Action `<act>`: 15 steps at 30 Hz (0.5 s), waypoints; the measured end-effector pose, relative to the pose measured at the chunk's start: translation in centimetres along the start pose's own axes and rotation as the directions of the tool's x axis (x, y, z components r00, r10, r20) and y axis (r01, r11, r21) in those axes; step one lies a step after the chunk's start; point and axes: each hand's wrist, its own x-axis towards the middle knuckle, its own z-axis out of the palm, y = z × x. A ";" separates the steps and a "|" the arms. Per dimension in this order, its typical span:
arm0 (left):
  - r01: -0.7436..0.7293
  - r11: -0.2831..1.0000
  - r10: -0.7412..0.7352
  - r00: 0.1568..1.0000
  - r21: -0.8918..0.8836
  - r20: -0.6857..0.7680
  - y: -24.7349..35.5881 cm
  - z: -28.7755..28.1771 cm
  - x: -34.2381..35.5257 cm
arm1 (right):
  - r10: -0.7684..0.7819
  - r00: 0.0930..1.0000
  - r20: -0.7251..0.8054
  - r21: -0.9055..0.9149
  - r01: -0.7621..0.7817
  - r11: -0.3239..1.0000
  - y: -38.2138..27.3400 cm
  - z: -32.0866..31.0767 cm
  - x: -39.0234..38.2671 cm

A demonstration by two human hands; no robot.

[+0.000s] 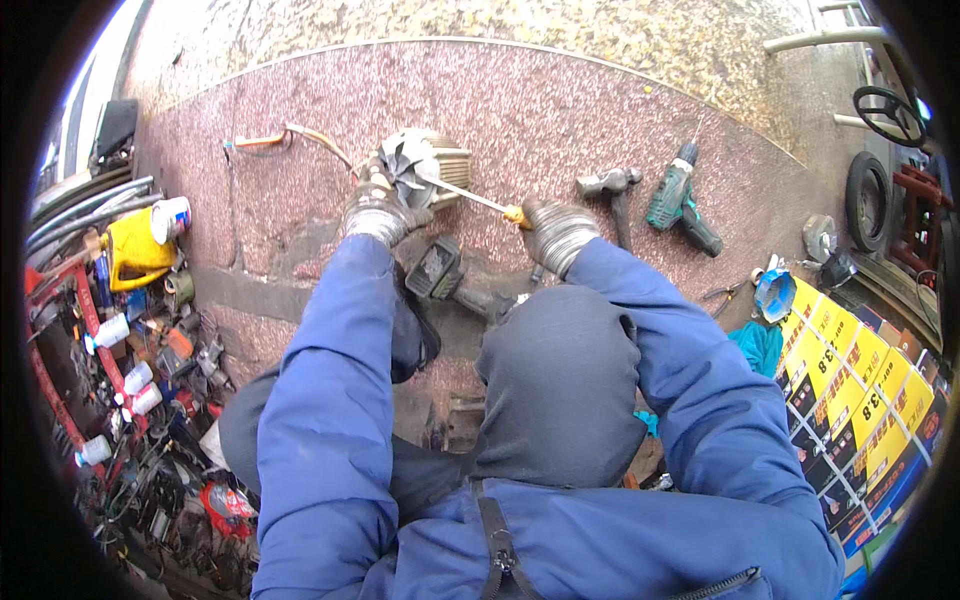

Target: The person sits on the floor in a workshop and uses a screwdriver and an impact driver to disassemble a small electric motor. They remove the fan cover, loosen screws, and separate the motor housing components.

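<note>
An electric motor [453, 163] with a ribbed, pale housing lies on the reddish stone floor. Its bladed fan [408, 172] is exposed at the end, and a cable [322, 140] trails off to the left with its ends bare. My gloved left hand [377, 213] grips the fan end, fingers bent around its edge. In my gloved right hand [558, 235] is a screwdriver [472, 196], closed in by the yellow handle. Its shaft reaches across to the fan, with the tip at or among the blades; the exact contact point is too small to tell.
A hammer [617, 200] and a cordless drill [677, 200] lie to the right, with pliers [724, 295] nearer. A black power tool [440, 272] rests before my knee. Bottles and parts crowd the left, near a yellow container [135, 250]. Strapped yellow-black boxes [865, 400] stand right.
</note>
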 end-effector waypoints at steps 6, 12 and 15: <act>0.098 0.991 -0.097 0.995 -0.090 0.017 0.7 -1.6 -0.8 | -0.002 1.000 -0.010 0.015 0.002 1.000 -0.9 0.2 0.8; 0.056 0.998 -0.057 0.998 -0.039 -0.019 0.4 -1.0 -0.3 | -0.032 0.999 -0.021 0.001 0.032 0.999 0.1 1.8 2.0; 0.121 0.993 -0.122 0.991 0.012 0.060 0.7 -1.3 -0.3 | -0.052 0.994 -0.095 0.007 0.053 0.999 0.1 2.0 1.9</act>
